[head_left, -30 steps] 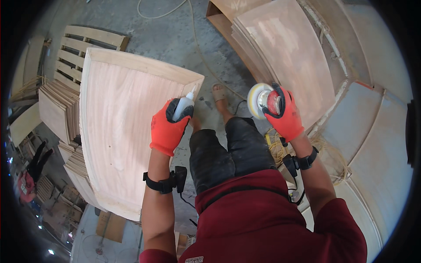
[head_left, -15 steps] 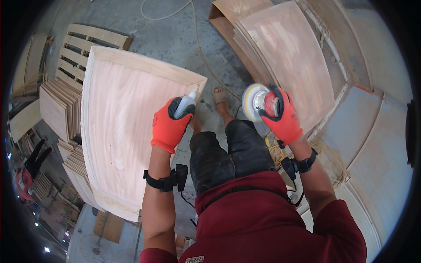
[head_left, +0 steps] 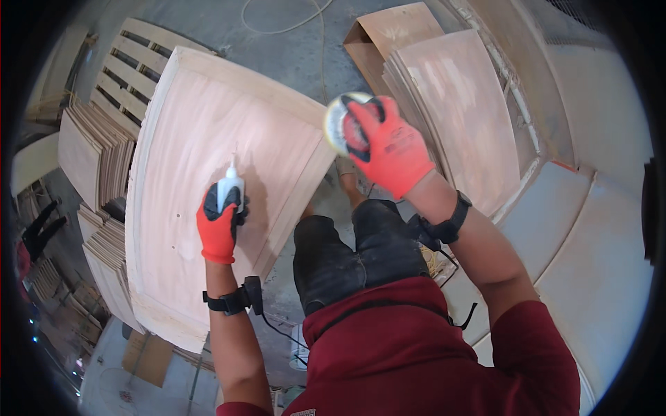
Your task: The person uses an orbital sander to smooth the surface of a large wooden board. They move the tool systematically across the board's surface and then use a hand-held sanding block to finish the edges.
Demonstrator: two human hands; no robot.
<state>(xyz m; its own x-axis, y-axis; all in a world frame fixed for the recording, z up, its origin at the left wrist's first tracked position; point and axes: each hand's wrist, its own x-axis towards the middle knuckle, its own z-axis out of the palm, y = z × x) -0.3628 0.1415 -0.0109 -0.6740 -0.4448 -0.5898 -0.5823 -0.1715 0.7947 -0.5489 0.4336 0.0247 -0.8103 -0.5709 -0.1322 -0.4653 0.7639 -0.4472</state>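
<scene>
My left hand (head_left: 219, 220), in a red and black work glove, is closed around a white squeeze bottle (head_left: 232, 183). Its thin nozzle points away from me, over the pale wooden panel (head_left: 201, 132). The panel is large, slightly curved, with a framed border and a few small dark spots. My right hand (head_left: 390, 145), gloved alike, grips a round power sander (head_left: 345, 125) with a red and white body. The sander is tilted, its pad edge turned toward the panel's far right corner; I cannot tell whether they touch.
Stacked curved plywood sheets (head_left: 461, 104) stand at the right, beside an open-ended plywood piece (head_left: 395, 31). Left of the panel are a slatted pallet (head_left: 132, 66) and more stacked sheets (head_left: 90, 156). A thin hose (head_left: 322, 55) runs along the floor. Pale panels (head_left: 576, 236) line the right side.
My left hand has moved left with the bottle, from the panel's corner to over its middle. My right hand has swung left and away from me, bringing the sander to the panel's corner.
</scene>
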